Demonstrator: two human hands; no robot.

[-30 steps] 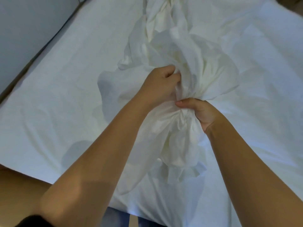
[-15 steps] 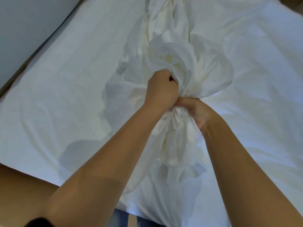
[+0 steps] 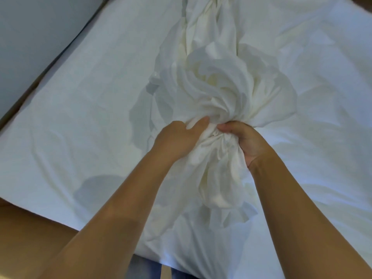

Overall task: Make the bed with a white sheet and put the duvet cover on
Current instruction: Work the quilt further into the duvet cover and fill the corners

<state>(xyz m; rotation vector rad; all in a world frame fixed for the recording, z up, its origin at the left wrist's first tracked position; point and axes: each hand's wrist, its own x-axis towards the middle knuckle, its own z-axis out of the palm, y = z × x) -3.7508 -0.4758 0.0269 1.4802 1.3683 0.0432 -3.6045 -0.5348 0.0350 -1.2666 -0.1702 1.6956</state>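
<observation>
A bunched, cream-white duvet cover (image 3: 223,91) lies along the middle of the bed, gathered into a thick twisted rope. My right hand (image 3: 245,141) grips the gathered neck of the cloth from the right. My left hand (image 3: 177,137) lies against the same bunch from the left, its fingers reaching into the folds and partly hidden. Below the hands a loose puff of the cover (image 3: 221,186) hangs toward the bed's near edge. A white sheet (image 3: 84,109) covers the mattress, with shallow wrinkles.
A grey wall (image 3: 30,37) runs along the bed's left side, with a dark gap (image 3: 60,55) between wall and mattress. The bed's near edge (image 3: 60,218) crosses the lower left. A strip of blue cloth (image 3: 145,268) shows below that edge.
Both hands and the gathered bunch have come lower and nearer to me. My left hand slid from the top of the bunch down to its left side, its fingers loosening.
</observation>
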